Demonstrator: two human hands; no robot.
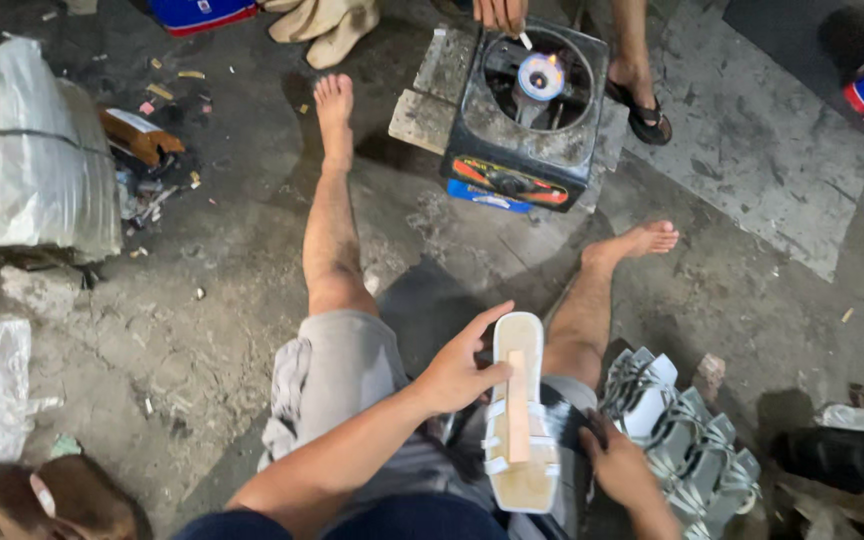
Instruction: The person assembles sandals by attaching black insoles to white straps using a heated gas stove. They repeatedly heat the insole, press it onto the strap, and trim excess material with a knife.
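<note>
Now the left hand (457, 375) grips the edge of a white strappy sandal (518, 415) lying sole-up across the lap, while the right hand (614, 460) steadies its other side, fingers curled under and partly hidden. Just right, more sandals (687, 440) sit stacked on the floor (202, 330); ahead, a lit burner (532, 105).

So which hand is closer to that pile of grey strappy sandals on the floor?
Right. The right hand sits just beside the pile of sandals; the left hand is farther off, gripping the cream sandal.
</note>
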